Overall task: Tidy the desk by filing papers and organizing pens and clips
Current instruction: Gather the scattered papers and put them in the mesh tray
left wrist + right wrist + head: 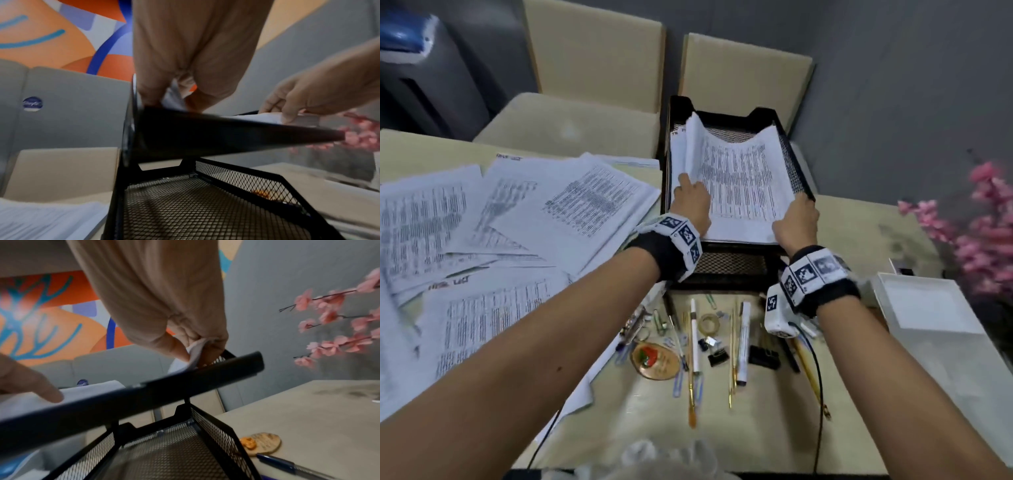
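- Filed papers (743, 185) lie in the top tier of the black mesh tray (796, 171) at the far middle of the bench (852, 219); the sheets curl up along the left edge and are not yet settled flat.
- Left hand (690, 202): fingers laid on the left side of the stack, with the index finger extended against the raised fold; the left wrist view shows the fingertips pinching a sheet edge at the tray's rim.
- Right hand (796, 221): clamped on the near right corner of the stack, the paper nipped between thumb and fingers, as the right wrist view confirms.
- Handling, judged: the sheets are light, limp and slide readily over one another. Hold opposite edges, keep the stack level, and press it flat, otherwise corners may crease or snag on the mesh.
- The lower tier of the tray appears empty in both wrist views.
- Loose papers (493, 222) overlap in a spread across the left of the bench, unfiled.
- Pens (743, 342), brushes, paper clips (678, 380), binder clips (717, 356) and a tape roll (709, 323) lie scattered just before the tray; unsorted.
- A white box (928, 308) stands at right, with pink blossoms (983, 240) beyond it.
- Beige chairs (592, 51) stand behind the bench; the wall is grey, with an orange mural.
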